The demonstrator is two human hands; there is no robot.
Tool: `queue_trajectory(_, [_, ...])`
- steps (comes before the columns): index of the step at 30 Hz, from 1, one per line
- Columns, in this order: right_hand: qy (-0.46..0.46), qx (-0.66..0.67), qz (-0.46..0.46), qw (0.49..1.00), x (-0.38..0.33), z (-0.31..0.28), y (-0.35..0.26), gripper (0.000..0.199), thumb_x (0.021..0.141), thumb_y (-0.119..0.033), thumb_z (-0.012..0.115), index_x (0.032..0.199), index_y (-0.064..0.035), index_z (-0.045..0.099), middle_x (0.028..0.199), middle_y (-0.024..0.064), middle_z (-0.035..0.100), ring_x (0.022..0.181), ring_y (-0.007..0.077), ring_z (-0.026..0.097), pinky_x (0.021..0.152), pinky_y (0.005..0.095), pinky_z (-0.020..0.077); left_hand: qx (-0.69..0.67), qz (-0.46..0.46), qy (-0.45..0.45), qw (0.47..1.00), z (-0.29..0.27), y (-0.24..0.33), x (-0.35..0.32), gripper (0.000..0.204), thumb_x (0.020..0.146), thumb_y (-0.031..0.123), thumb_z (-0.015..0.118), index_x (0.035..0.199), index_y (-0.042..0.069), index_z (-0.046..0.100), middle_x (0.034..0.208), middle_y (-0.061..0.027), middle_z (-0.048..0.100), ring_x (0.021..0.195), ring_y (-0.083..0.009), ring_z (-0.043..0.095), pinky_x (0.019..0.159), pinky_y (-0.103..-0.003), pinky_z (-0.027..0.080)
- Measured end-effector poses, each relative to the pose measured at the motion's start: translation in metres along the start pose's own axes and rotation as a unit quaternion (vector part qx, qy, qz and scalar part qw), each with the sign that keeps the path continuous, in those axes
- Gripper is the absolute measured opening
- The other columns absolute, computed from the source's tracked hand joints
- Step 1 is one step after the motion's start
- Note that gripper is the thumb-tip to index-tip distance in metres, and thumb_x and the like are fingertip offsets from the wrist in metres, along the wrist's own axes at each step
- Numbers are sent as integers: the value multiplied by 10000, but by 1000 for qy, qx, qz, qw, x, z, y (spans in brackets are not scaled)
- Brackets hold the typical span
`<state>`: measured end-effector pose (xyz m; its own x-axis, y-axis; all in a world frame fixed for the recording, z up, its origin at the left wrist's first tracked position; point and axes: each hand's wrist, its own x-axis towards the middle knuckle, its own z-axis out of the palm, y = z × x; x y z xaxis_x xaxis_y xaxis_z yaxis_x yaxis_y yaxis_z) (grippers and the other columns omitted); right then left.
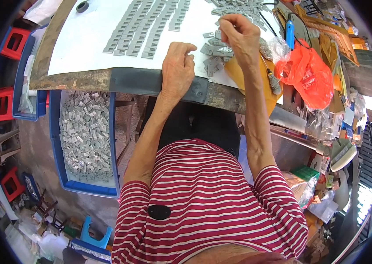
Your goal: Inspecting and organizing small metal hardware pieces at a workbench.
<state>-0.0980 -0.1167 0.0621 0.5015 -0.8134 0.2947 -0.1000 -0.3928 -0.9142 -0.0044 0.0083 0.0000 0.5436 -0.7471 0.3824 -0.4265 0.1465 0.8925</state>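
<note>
My left hand [178, 70] rests at the near edge of the table, its fingers curled and the index finger pointing right above the thumb. Whatever its palm may hold is hidden. Farther right, my right hand [241, 37] is raised over the white sheet [80, 48] with thumb and fingers pinched together; I cannot make out anything between them. Beside it lies a loose group of small grey rectangular pieces [214, 48]. Similar grey pieces stand in several neat slanted rows [139, 31] left of my hands. Another scattered heap of these pieces [239, 9] spreads at the back.
A blue bin [116, 145] full of small grey pieces stands below the table on the left. On the right lie a red plastic bag [305, 77], a blue-handled tool [290, 34] and yellow-brown paper [235, 72]. A black tape roll [82, 7] sits at the far left.
</note>
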Motion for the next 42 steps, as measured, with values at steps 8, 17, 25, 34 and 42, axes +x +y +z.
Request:
queue_trajectory(8, [36, -50, 41, 997, -56, -43, -24, 101, 820, -75, 573, 852, 19, 589, 622, 5, 553, 537, 49, 509, 486, 191, 401, 69, -6, -73, 995, 9, 7, 5, 161, 746, -11, 523, 894, 5, 583, 838, -159, 548, 775, -305, 566, 684, -377, 455])
queue_trajectory(17, [110, -89, 61, 988, -106, -105, -8, 93, 821, -56, 587, 888, 8, 592, 611, -10, 533, 536, 34, 478, 477, 185, 379, 213, 66, -140, 965, 33, 0, 24, 253, 773, 48, 555, 1024, 29, 584, 927, -170, 520, 851, -318, 539, 748, -385, 451])
queue_trajectory(25, [115, -202, 81, 969, -110, -149, 38, 105, 813, -66, 573, 883, -2, 616, 672, 44, 559, 568, 85, 508, 520, 239, 404, 199, 66, -160, 965, 26, 0, 22, 213, 764, 16, 545, 975, 19, 580, 939, -151, 516, 859, -310, 537, 754, -372, 441])
queue_trajectory(34, [-25, -409, -61, 910, -99, -140, 57, 97, 794, -104, 569, 872, -51, 588, 809, 123, 569, 729, 312, 586, 609, 376, 457, 182, 57, -139, 972, 20, 5, 5, 240, 764, -11, 536, 1000, 33, 548, 882, -146, 532, 799, -304, 551, 705, -366, 444])
queue_trajectory(42, [-119, -448, -94, 881, -95, -146, 56, 104, 805, -51, 552, 906, -26, 545, 791, 134, 526, 695, 330, 560, 583, 381, 444, 132, 18, -123, 983, 17, 5, 4, 287, 748, 5, 553, 1034, 27, 555, 797, -137, 569, 699, -267, 560, 661, -353, 449])
